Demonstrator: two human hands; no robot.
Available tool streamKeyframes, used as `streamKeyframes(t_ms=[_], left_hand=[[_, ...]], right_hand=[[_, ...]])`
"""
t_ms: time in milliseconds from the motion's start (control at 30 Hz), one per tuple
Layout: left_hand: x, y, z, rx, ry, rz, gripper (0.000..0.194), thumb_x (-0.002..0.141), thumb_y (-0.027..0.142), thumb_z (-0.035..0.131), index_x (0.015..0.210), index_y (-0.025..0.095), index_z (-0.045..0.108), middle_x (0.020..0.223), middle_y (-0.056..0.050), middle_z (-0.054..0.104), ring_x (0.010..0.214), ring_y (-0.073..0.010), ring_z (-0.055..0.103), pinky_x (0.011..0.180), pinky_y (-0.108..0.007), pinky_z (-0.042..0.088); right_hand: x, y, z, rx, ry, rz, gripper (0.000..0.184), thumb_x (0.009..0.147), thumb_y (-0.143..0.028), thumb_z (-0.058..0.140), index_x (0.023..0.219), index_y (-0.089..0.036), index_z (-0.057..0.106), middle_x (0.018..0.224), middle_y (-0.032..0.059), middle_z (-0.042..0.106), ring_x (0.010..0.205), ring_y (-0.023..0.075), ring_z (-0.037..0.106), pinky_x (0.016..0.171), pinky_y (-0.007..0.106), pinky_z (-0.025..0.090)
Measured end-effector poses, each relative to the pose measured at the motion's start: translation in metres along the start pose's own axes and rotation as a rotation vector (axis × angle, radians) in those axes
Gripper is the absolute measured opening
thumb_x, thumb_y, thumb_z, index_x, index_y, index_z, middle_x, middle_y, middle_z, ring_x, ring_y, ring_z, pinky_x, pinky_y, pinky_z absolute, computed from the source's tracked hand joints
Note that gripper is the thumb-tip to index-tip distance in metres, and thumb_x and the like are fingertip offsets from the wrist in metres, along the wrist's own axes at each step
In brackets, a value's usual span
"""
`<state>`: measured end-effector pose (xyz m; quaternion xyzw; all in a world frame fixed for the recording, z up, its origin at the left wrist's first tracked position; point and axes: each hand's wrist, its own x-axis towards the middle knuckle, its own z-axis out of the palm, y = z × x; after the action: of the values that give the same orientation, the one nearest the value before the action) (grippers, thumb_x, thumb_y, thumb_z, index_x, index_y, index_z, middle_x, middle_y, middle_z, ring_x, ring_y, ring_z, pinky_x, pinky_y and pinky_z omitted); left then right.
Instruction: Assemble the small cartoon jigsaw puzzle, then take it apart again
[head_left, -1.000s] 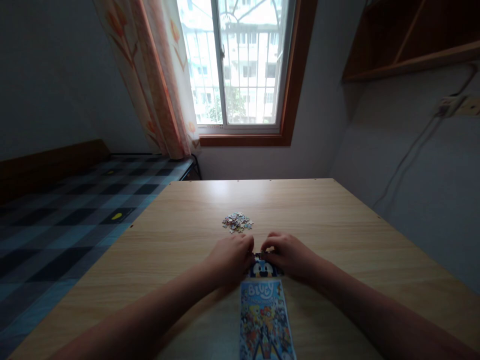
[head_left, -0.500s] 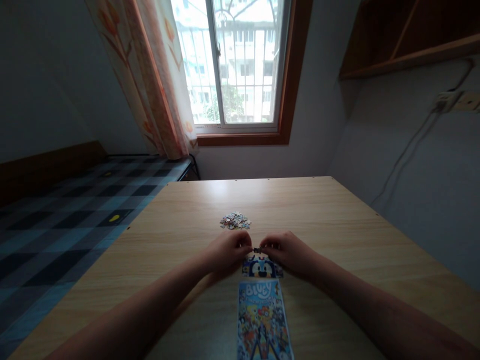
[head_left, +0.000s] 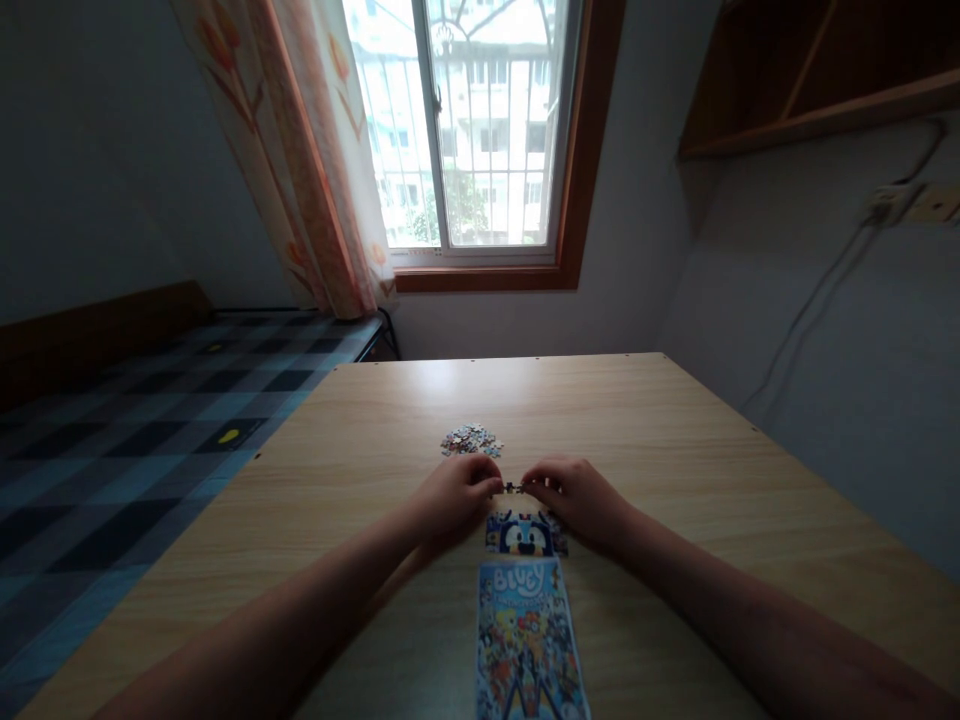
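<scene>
My left hand (head_left: 466, 487) and my right hand (head_left: 564, 490) face each other over the table, fingers pinched. Between their fingertips is a short strip of small dark jigsaw puzzle pieces (head_left: 513, 488), gripped at both ends. Just nearer to me lies a partly joined puzzle section (head_left: 526, 537) with a blue cartoon dog face; its upper edge is uneven. Below it is a colourful picture sheet (head_left: 528, 640) headed "BLUEY". Beyond my left hand sits a heap of loose puzzle pieces (head_left: 471, 440).
The wooden table (head_left: 675, 470) reaches toward a window (head_left: 487, 150) with a flowered curtain (head_left: 300, 160). At the left stands a bed (head_left: 150, 450) with a checked cover. A wooden shelf (head_left: 817, 120) and a cable (head_left: 817, 285) are on the right wall.
Both hands have moved slightly away from me with the strip of puzzle pieces, leaving a gap above the joined section and showing more of its top edge.
</scene>
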<state>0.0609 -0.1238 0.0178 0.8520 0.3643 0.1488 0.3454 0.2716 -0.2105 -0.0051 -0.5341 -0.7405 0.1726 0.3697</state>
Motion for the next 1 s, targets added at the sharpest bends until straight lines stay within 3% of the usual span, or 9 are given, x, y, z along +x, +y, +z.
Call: streamKeyframes(t_ms=[200, 533, 733, 867, 1000], left_hand=[[-0.001, -0.001, 0.001, -0.008, 0.067, 0.034, 0.018, 0.084, 0.028, 0.056, 0.086, 0.019, 0.072, 0.088, -0.004, 0.076, 0.085, -0.0207, 0.068, 0.080, -0.031, 0.049], [-0.006, 0.003, 0.006, 0.096, 0.141, 0.018, 0.008, 0.081, 0.022, 0.060, 0.080, 0.019, 0.068, 0.081, -0.003, 0.073, 0.075, -0.0174, 0.064, 0.068, -0.027, 0.045], [-0.005, 0.004, 0.009, 0.028, 0.171, 0.070, 0.011, 0.084, 0.023, 0.060, 0.082, 0.019, 0.070, 0.082, -0.002, 0.075, 0.072, -0.0159, 0.063, 0.070, -0.028, 0.048], [-0.006, 0.005, 0.011, -0.004, 0.180, 0.101, 0.012, 0.084, 0.027, 0.063, 0.082, 0.020, 0.072, 0.080, -0.001, 0.075, 0.068, -0.0149, 0.062, 0.067, -0.027, 0.047], [-0.009, 0.008, 0.014, -0.033, 0.206, 0.126, 0.011, 0.084, 0.027, 0.065, 0.080, 0.020, 0.074, 0.075, 0.000, 0.074, 0.066, -0.0141, 0.060, 0.066, -0.027, 0.046]], right_hand=[[0.002, 0.005, -0.001, -0.010, 0.021, 0.002, 0.014, 0.091, -0.022, 0.064, 0.093, -0.021, 0.078, 0.085, 0.0032, 0.075, 0.076, 0.0157, 0.065, 0.075, 0.028, 0.050], [0.002, 0.018, -0.002, -0.116, -0.008, 0.061, 0.018, 0.091, -0.022, 0.062, 0.100, -0.023, 0.078, 0.092, 0.0040, 0.076, 0.083, 0.0187, 0.067, 0.079, 0.031, 0.049], [0.002, 0.012, -0.003, -0.198, 0.141, -0.022, 0.023, 0.094, -0.026, 0.061, 0.112, -0.020, 0.075, 0.105, 0.0097, 0.071, 0.104, 0.0233, 0.061, 0.095, 0.039, 0.046], [0.001, -0.001, -0.001, -0.177, 0.119, -0.088, 0.014, 0.092, -0.031, 0.068, 0.100, -0.023, 0.077, 0.097, 0.0070, 0.072, 0.096, 0.0229, 0.060, 0.090, 0.039, 0.046], [0.001, -0.007, 0.002, -0.160, 0.117, -0.127, 0.008, 0.091, -0.025, 0.070, 0.085, -0.022, 0.076, 0.089, 0.0055, 0.072, 0.089, 0.0215, 0.059, 0.085, 0.036, 0.045]])
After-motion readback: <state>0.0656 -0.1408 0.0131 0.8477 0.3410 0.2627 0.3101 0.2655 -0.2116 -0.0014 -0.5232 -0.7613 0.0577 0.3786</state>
